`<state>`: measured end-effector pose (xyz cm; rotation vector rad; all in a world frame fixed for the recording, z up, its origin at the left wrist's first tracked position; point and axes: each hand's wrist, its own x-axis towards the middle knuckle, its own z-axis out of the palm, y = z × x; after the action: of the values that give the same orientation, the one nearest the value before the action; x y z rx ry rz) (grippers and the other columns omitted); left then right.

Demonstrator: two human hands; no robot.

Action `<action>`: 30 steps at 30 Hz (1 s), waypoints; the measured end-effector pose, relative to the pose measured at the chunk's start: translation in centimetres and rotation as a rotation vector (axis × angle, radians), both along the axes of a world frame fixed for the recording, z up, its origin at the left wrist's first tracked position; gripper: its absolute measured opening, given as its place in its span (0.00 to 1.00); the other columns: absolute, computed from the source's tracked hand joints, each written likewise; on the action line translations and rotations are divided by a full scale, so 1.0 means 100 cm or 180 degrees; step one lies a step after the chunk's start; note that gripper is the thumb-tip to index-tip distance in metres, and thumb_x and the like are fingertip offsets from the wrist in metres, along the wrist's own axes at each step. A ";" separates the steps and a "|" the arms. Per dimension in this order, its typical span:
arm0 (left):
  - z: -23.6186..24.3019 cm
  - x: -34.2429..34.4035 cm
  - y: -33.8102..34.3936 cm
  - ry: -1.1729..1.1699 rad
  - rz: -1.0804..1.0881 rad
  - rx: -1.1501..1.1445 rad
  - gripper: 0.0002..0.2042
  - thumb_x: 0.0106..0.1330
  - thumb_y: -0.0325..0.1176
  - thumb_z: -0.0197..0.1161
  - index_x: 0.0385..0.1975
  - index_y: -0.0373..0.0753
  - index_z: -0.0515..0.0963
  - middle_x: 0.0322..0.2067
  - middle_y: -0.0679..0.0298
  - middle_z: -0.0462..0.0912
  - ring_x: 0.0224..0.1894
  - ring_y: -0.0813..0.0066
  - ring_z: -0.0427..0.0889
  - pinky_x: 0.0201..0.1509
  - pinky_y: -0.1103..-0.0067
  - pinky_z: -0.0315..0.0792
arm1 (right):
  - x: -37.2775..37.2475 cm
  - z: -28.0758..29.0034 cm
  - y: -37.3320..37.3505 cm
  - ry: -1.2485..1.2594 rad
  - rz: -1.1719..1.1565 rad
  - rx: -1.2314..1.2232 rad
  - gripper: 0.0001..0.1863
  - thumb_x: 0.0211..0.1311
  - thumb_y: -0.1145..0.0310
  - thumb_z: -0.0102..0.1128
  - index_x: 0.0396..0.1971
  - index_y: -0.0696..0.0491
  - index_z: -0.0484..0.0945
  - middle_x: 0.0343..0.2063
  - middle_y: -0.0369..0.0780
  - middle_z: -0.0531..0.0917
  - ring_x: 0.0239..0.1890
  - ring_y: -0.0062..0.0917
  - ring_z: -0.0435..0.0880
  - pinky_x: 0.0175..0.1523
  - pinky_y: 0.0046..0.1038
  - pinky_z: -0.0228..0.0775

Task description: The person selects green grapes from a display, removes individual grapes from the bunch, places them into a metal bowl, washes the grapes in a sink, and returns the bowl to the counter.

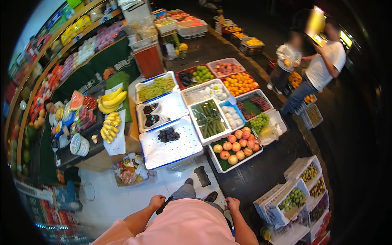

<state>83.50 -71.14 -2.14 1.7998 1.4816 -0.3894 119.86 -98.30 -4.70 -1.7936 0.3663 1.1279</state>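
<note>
My left hand (157, 201) hangs low beside my waist with its fingers curled, next to a dark strap-like piece (164, 205); whether it grips that piece is hard to see. On the other side of my body, my right hand (232, 204) is also closed, and anything inside it is hidden. Beyond my feet stands a white tray (153, 151) with a bunch of dark grapes (168, 135). Nearest the right hand among the displays is a crate of pomegranates (237, 148). A crate of long green vegetables (208, 118) sits just behind it.
A box of mixed refuse (132, 169) lies on the white floor (104, 196) at left. Bananas (110, 126) and a white bucket (79, 145) are on the left counter. Stacked crates of green fruit (292, 200) stand at right. Two people (320, 67) stand far right.
</note>
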 end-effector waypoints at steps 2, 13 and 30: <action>0.000 -0.015 -0.005 0.0132 0.0160 0.0026 0.15 0.59 0.43 0.55 0.39 0.49 0.88 0.40 0.57 0.87 0.45 0.54 0.85 0.52 0.66 0.77 | 0.008 -0.003 0.013 -0.0099 0.0315 -0.0034 0.13 0.63 0.62 0.60 0.25 0.57 0.82 0.11 0.31 0.68 0.10 0.19 0.62 0.16 0.26 0.53; -0.047 -0.002 0.061 -0.0009 0.0017 -0.0328 0.18 0.60 0.45 0.54 0.39 0.44 0.86 0.40 0.54 0.86 0.46 0.51 0.83 0.53 0.64 0.76 | 0.038 -0.007 0.079 -0.0096 -0.0061 -0.0435 0.11 0.61 0.63 0.60 0.23 0.53 0.80 0.10 0.30 0.64 0.10 0.17 0.60 0.16 0.26 0.55; -0.093 0.020 0.199 -0.0401 0.0552 -0.0450 0.15 0.63 0.41 0.54 0.39 0.42 0.86 0.42 0.55 0.86 0.47 0.51 0.82 0.53 0.64 0.75 | 0.020 0.047 0.159 -0.0957 0.0608 -0.0613 0.12 0.51 0.72 0.62 0.13 0.60 0.76 0.13 0.33 0.74 0.18 0.17 0.69 0.23 0.27 0.60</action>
<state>85.51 -51.25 -11.41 1.5438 1.4707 -0.2810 121.89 -82.39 -0.04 -2.1696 0.1288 0.9556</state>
